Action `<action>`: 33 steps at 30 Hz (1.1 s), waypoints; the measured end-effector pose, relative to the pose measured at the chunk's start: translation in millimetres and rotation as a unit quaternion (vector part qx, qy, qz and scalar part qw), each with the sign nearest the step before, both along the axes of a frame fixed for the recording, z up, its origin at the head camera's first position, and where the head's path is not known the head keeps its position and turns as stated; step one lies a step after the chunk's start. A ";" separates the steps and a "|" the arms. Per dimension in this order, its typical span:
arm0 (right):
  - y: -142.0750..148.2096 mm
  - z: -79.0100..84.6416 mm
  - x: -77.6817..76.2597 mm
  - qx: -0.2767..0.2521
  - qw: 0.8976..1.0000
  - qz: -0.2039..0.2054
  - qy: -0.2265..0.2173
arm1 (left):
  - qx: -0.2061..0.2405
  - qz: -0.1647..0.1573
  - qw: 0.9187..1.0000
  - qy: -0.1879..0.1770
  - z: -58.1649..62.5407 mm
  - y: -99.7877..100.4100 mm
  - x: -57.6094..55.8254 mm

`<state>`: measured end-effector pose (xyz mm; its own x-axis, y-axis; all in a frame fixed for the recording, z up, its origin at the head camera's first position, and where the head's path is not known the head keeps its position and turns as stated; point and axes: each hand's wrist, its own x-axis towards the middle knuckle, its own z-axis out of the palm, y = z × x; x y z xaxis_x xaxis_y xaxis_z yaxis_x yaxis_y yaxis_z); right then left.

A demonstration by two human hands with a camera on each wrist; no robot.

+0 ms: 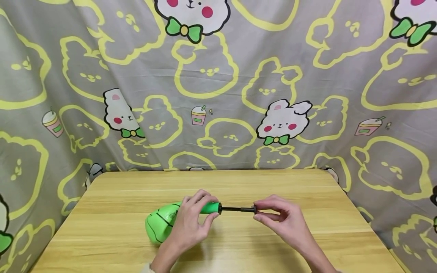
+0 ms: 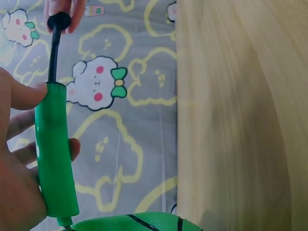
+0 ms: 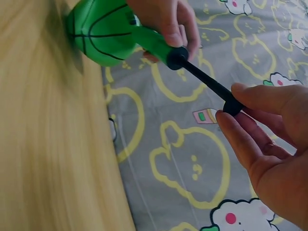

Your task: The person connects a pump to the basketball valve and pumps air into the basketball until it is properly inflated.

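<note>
A small green hand pump (image 2: pixel 55 154) has its black rod (image 1: pixel 237 209) drawn well out of the barrel. My left hand (image 1: pixel 194 220) grips the green barrel, with the thumb near its black collar. Between thumb and fingertips, my right hand (image 1: pixel 285 218) pinches the black end knob (image 3: pixel 233 107) of the rod. A green ball (image 3: pixel 103 33) with black lines, dented and partly deflated, sits at the other end of the pump. In the left wrist view, the pump's nozzle end meets the ball. My left hand hides part of the ball in the head view.
Beneath the hands lies a light wooden table (image 1: pixel 129 189). Behind it and at both sides hangs a grey curtain (image 1: pixel 225 87) printed with yellow outlines and white rabbit figures.
</note>
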<state>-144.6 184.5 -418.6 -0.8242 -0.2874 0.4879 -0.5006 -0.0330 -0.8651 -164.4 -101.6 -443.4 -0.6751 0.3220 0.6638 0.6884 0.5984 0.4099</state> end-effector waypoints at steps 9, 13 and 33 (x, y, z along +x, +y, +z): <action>-19.1 -14.1 0.0 -0.023 1.000 0.006 0.003 | -0.012 -0.007 1.000 -0.004 -6.4 5.0 2.3; -26.0 -19.7 -1.2 -0.029 1.000 0.012 0.006 | -0.017 -0.008 1.000 -0.006 -6.1 7.2 4.1; -48.9 -11.6 -9.1 0.043 0.998 0.021 -0.028 | -0.013 -0.005 1.000 -0.026 -0.8 8.3 5.5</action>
